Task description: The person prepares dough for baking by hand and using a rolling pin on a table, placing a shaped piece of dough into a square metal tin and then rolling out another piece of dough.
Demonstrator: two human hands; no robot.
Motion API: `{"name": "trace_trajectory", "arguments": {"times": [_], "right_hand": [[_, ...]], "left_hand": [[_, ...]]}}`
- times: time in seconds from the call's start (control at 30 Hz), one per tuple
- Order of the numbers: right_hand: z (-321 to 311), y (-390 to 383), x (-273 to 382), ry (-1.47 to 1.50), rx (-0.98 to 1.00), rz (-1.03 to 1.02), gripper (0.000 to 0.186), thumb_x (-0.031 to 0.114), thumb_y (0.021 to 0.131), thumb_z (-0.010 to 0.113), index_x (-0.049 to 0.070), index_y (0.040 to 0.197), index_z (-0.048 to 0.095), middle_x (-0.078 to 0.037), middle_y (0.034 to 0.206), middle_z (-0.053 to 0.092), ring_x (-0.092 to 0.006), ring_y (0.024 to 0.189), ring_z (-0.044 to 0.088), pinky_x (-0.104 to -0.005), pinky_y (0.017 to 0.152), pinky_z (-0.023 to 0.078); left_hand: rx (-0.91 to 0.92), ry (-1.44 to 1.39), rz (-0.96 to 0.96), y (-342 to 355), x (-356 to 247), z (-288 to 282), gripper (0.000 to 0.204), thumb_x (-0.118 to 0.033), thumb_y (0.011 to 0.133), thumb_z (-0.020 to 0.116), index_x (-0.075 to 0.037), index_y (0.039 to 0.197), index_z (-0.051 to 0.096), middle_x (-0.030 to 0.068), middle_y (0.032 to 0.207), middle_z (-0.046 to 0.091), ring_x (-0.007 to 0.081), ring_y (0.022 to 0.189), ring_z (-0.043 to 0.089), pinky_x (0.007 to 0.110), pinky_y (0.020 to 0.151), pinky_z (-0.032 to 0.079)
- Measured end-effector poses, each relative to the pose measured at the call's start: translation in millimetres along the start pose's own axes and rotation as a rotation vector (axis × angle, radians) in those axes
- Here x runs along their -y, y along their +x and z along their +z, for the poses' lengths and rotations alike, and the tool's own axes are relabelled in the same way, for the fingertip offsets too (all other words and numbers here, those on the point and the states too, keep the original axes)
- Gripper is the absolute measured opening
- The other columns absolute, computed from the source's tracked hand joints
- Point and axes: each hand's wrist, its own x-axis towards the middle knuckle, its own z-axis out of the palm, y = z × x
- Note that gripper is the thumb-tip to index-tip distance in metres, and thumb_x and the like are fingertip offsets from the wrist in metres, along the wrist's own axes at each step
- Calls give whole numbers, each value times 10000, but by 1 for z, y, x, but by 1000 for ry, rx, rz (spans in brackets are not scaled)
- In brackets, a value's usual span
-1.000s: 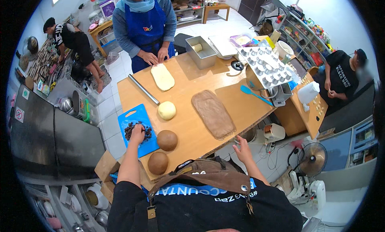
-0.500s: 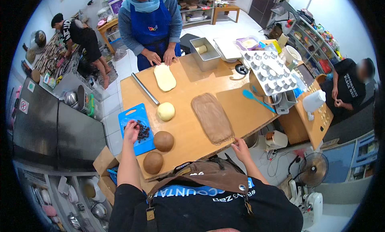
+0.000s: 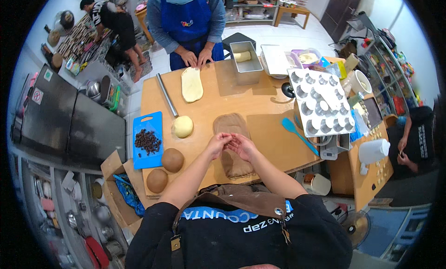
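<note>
Over the flat brown dough sheet [image 3: 232,167] my two hands meet at the fingertips. My left hand [image 3: 219,146] has its fingers drawn together; whatever may be in them is hidden. Beside it my right hand [image 3: 242,147] is cupped with the palm partly turned up and the fingers loosely stretched. A blue cutting board [image 3: 155,161] at the left carries a heap of small dark brown pieces [image 3: 147,141], perhaps chocolate or raisins. Between board and dough sheet sit two brown dough balls [image 3: 173,160], [image 3: 157,180], with a pale yellow dough ball [image 3: 182,127] farther back.
Across the table [image 3: 265,106] a co-worker presses a yellow dough strip [image 3: 192,85]. A metal rolling pin [image 3: 166,95] lies left of it. At the right are a blue spatula [image 3: 299,135], a muffin tray [image 3: 320,101] and a loaf tin [image 3: 246,76] holding rolled dough.
My left hand has left the dark pieces on the board and come right, over the brown dough. My right hand has moved from the table's front edge to meet it.
</note>
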Motion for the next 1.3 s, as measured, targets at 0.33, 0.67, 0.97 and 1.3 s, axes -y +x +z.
{"name": "trace_trajectory", "arguments": {"times": [0.33,0.67,0.97,1.3], "right_hand": [[-60,3,-15,-35,-42,203,208,23,942,431,-25,1120,528,-118,1017,606,-219,871,605,-342,747,533],[-34,104,43,-1229,35,-481,254,75,896,548,21,1141,586,-101,1012,645,-204,897,630,-310,762,508],[6,111,66,-1463,28,-486,329,91,838,573,56,1164,609,-126,1134,642,-236,1039,611,-336,899,465],[-25,51,37,-1124,327,-176,354,43,829,602,-4,1179,571,-128,1083,635,-198,1040,593,-320,899,475]], "left_hand": [[-86,76,39,-12,72,11,240,10,893,544,-15,1131,531,71,972,625,115,788,583,249,710,508],[-266,228,-43,-26,51,21,187,-181,930,569,-44,1057,562,48,953,648,101,794,595,230,655,487],[-277,109,0,-24,76,4,196,-137,922,564,-32,1086,562,44,926,645,114,791,606,228,657,481],[-272,-8,76,-11,61,11,234,-104,917,548,-48,1143,529,48,985,633,103,822,595,233,659,491]]}}
